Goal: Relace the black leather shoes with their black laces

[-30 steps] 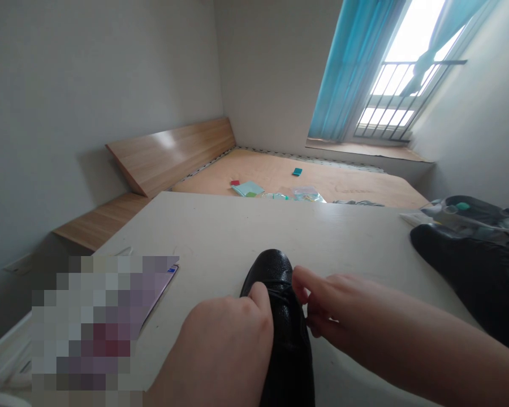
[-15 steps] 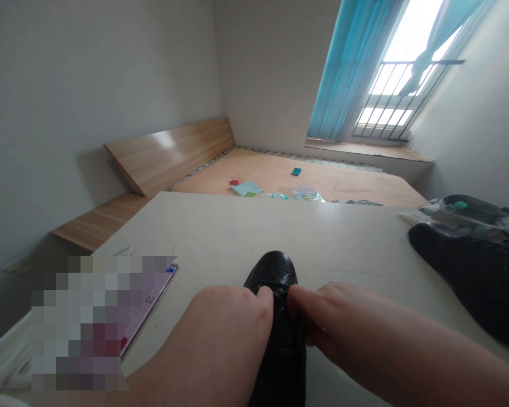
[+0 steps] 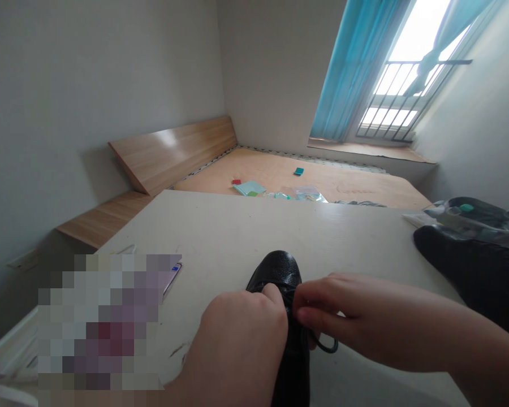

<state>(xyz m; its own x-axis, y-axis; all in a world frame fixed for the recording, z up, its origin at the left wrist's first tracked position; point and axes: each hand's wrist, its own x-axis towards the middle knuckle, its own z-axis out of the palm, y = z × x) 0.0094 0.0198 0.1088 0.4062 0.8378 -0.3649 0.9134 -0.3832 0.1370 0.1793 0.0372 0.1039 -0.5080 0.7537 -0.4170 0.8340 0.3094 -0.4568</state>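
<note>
A black leather shoe [image 3: 276,270] stands on the pale table [image 3: 220,237], toe pointing away from me. My left hand [image 3: 241,333] is closed over the shoe's lacing area, thumb tip pressed on the laces. My right hand [image 3: 343,316] pinches the dark shoelace [image 3: 324,346], and a loop of it hangs out below the fingers at the shoe's right side. Most of the shoe's rear is hidden under my hands.
A second black shoe [image 3: 470,271] lies at the table's right, beside a dark bag with a teal cap [image 3: 470,209]. A blurred flat object [image 3: 110,316] lies at the left. Behind the table are a wooden bed base with small packets [image 3: 280,189] and a barred window with blue curtains [image 3: 356,68].
My right hand has drawn a loop of lace out to the shoe's right side. My left hand moved slightly up over the laces. The view shifted a little.
</note>
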